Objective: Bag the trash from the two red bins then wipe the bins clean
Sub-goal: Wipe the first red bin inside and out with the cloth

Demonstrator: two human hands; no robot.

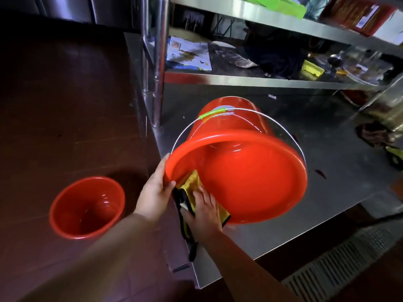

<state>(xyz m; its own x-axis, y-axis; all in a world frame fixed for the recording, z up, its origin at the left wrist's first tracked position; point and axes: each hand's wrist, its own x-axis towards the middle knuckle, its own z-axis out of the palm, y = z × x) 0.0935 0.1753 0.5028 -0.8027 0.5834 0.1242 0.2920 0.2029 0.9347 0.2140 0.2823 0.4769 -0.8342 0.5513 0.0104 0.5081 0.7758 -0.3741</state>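
On bucket rim (218, 136), spread right fingers (206, 198) press cloth (190, 182).

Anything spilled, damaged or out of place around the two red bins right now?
Nothing looks spilled or damaged. The large red bin lies tipped on its side on the steel table, deliberately: the left hand grips its rim while the right hand presses a yellow cloth at the rim. The small red bin stands upright on the floor, apparently empty.
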